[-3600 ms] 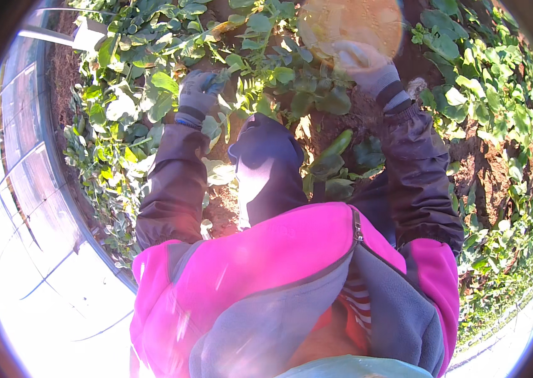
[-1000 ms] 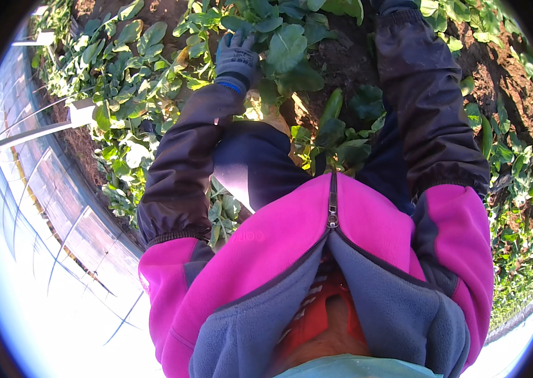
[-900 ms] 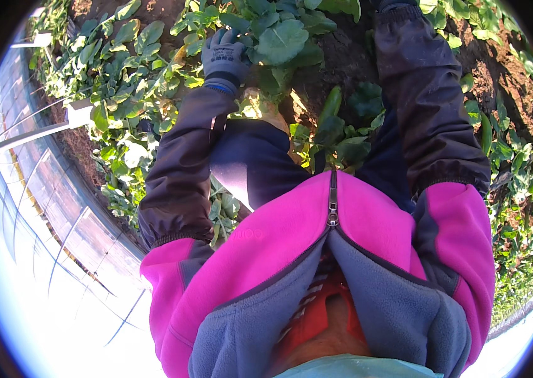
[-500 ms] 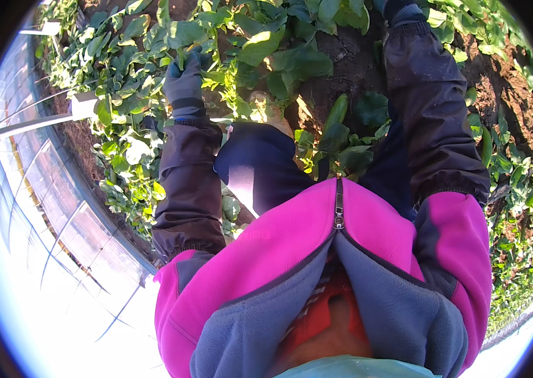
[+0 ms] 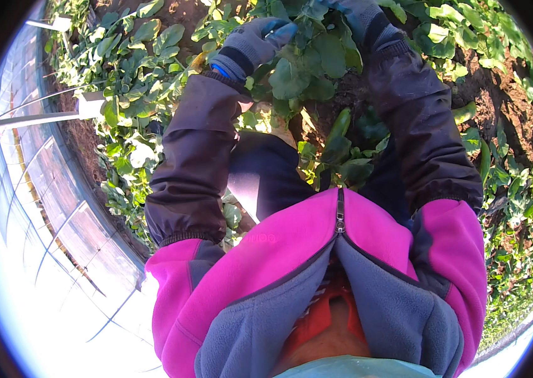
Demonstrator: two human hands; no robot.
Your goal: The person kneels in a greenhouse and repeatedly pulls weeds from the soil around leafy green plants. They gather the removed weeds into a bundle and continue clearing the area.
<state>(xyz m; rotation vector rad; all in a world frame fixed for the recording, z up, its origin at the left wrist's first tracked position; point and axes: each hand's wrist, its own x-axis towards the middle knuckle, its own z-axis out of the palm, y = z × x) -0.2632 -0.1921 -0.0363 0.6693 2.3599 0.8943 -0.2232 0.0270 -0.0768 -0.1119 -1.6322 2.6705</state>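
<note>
At the top middle, my left hand (image 5: 255,45), in a grey glove with blue fingertips, is beside a clump of broad green leaves (image 5: 317,60). Its thumb and fingers curl toward each other; whatever lies between them is hidden. From the other side my right hand (image 5: 360,17), gloved alike, reaches in at the upper edge of the picture. Its fingers close on the upper leaves of this leafy plant, partly cut off by the frame. Dark sleeve covers wrap both forearms. The plant's stems and base are hidden under its leaves.
Low green plants (image 5: 147,82) spread to the left, and more grow on the right beside brown soil (image 5: 493,94). A pale post (image 5: 90,105) and translucent sheeting (image 5: 58,183) run along the left. My dark-trousered knee (image 5: 266,164) is bent just below the plants.
My left hand has moved right, from the left-hand leaves to the middle clump. My right hand has come inward to the left and now meets the leaves there.
</note>
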